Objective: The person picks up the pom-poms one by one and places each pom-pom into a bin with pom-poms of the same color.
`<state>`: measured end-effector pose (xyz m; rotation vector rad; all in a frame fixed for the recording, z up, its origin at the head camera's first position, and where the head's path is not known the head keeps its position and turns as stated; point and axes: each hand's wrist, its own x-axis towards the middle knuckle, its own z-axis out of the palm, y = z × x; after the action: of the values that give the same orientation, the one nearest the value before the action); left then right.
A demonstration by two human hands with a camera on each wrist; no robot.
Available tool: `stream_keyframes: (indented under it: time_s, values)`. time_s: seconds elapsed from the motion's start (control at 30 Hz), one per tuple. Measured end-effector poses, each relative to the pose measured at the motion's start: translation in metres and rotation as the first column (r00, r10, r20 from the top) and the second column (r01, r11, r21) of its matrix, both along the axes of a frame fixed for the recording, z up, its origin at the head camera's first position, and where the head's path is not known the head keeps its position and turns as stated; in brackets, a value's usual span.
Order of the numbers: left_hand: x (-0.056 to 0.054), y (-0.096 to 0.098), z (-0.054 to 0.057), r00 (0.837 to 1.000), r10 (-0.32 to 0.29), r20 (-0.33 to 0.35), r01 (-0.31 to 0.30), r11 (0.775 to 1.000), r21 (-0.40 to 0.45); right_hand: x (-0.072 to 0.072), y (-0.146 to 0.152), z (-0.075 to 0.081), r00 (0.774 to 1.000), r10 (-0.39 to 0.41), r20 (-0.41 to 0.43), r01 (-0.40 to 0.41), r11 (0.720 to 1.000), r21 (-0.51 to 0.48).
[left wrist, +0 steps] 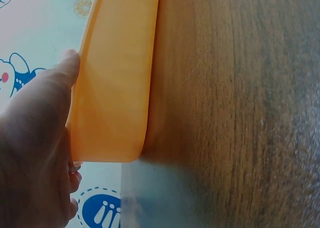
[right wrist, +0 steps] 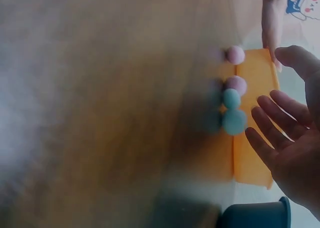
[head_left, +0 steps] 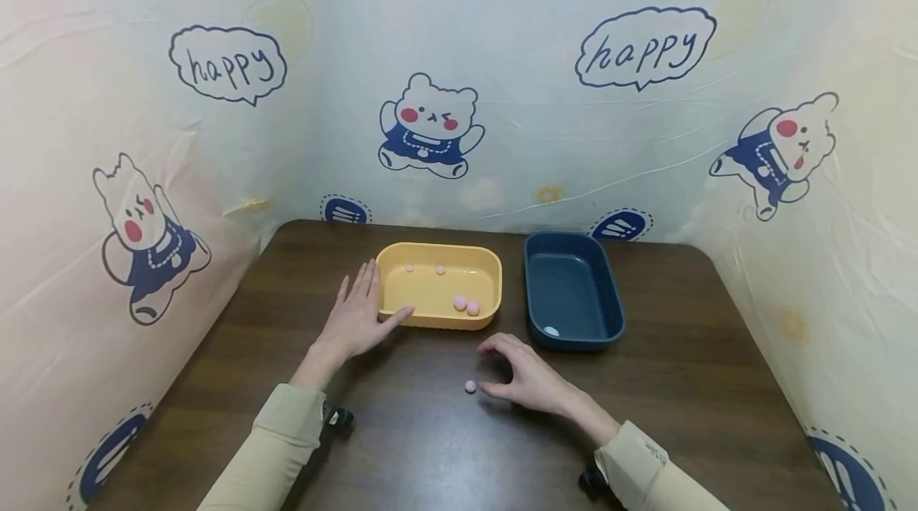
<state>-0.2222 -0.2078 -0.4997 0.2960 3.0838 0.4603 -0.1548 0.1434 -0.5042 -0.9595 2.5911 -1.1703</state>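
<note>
My left hand [head_left: 355, 320]: spread against the yellow tray [head_left: 445, 321], probably steadying it.
My right hand [head_left: 529, 377]: thumb and fingers apart, nearer me than the tray, perhaps for the loose pink ball [head_left: 470, 387].

On a counter [head_left: 402, 431] with a curtain [head_left: 531, 136] behind it, a left box [head_left: 433, 321] sits beside a right box [head_left: 577, 284]. The left box holds four balls [head_left: 460, 303], two toward the back and two in its front right corner; a left hand [head_left: 351, 321] touches its left end. A small object [head_left: 551, 331] lies in the right box's front left corner. Before the left box, a ball [head_left: 470, 387] rests just left of a right hand [head_left: 529, 377].
</note>
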Motion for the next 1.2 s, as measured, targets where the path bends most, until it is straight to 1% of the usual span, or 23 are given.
stream_keyframes:
  time_s: [0.2, 0.43, 0.57, 0.83, 1.0, 1.2]
  values:
    - [0.001, 0.0, 0.001, 1.0, 0.001, 0.004, -0.001, 1.0, 0.006, 0.004, -0.004, -0.007, 1.0, 0.002, -0.024, -0.002, 1.0, 0.031]
    - [0.0, 0.0, -0.001, 1.0, 0.001, 0.007, -0.001, 1.0, 0.005, 0.006, -0.006, -0.011, 0.999, 0.022, -0.04, -0.021, 1.0, 0.02]
    - [0.001, 0.0, 0.001, 1.0, 0.001, 0.01, -0.001, 1.0, 0.006, 0.007, -0.006, -0.014, 0.998, 0.034, -0.052, -0.032, 0.999, 0.026]
    - [0.001, 0.002, 0.004, 1.0, 0.005, 0.011, -0.006, 1.0, 0.006, 0.01, -0.01, -0.021, 0.989, 0.071, -0.129, -0.066, 0.997, 0.036]
    - [0.001, 0.001, 0.005, 1.0, 0.006, 0.016, -0.006, 1.0, 0.011, 0.009, -0.013, -0.027, 0.985, 0.095, -0.144, -0.094, 0.995, 0.016]
    - [0.0, 0.002, 0.004, 1.0, 0.004, 0.013, -0.004, 1.0, 0.006, 0.01, -0.014, -0.029, 0.986, 0.088, -0.145, -0.087, 0.996, 0.011]
